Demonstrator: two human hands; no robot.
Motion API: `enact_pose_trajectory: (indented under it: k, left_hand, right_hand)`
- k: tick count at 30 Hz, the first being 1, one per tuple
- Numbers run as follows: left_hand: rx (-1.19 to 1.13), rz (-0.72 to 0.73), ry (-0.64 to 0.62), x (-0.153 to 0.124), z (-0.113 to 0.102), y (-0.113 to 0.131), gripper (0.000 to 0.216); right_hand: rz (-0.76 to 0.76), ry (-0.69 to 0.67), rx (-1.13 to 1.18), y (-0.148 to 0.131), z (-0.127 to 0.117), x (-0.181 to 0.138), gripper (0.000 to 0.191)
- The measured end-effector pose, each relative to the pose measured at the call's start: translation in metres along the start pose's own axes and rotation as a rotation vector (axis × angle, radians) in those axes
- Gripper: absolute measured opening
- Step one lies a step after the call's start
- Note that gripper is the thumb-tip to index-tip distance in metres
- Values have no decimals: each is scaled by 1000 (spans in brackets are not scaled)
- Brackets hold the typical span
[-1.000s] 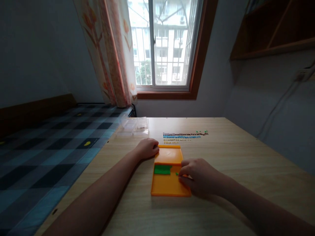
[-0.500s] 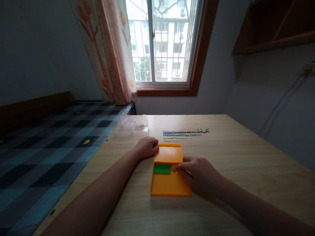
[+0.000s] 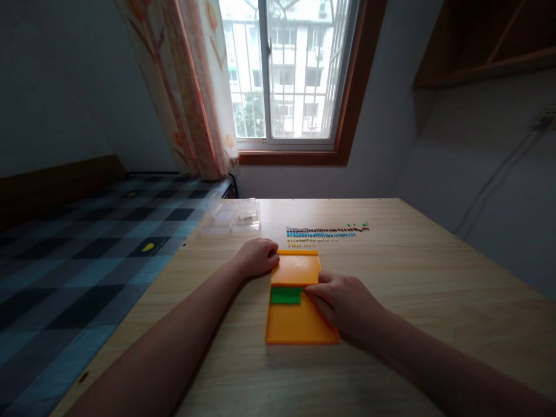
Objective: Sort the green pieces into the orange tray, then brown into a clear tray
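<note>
Tray (image 3: 299, 327) judged partly filled: green block (image 3: 285, 296) occupied its lower section's upper left; loose rows (image 3: 299, 234) lay beyond, on surface (image 3: 417, 260). Left hand (image 3: 259, 256) curled against tray's upper left edge, grip unclear. Right hand (image 3: 345, 296): fingertips at block's right end; could not tell whether they pinched a piece.

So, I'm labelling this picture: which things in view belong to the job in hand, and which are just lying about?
Belonging to the job:
orange tray, left hand at its far left corner
green pieces in it, right hand at their right end
probably the rows of small coloured pieces beyond the tray

Apparently just lying about:
transparent plastic boxes
checked bedding
</note>
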State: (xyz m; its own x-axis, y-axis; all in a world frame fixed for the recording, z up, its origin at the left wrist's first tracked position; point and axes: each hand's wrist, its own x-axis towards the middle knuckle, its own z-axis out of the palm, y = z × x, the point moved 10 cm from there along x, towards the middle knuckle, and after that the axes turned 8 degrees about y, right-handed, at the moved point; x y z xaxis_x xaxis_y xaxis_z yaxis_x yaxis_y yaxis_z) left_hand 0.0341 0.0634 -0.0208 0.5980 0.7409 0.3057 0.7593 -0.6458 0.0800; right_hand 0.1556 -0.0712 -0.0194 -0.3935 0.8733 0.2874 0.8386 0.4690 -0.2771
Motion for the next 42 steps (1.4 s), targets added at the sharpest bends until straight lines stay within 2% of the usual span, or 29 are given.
enact_pose_trajectory:
  k: [14,26,30,34,36,39,42]
  left_hand:
    - [-10,5,10,0,1,0,20]
    - [-13,0,8,0,0,0,20]
    - [-45,1,12,0,2,-3,20]
    - [-104,-15,42,0,3,-9,23]
    - [-139,-69,55,1,3,-17,25]
    - [-201,-174,68,2,5,-32,26]
    - [-251,-224,108,2,4,-41,27]
  right_hand:
    - [15,10,28,1,2,3,29]
    - [-7,81,42,3,-1,3,24]
    - [-46,218,113,5,-15,1,22]
    - [-83,439,176,20,-41,0,20]
    - [-48,579,202,41,-57,0,21]
    - [116,811,234,93,-78,-6,23]
    - [266,950,219,141,-87,-12,28]
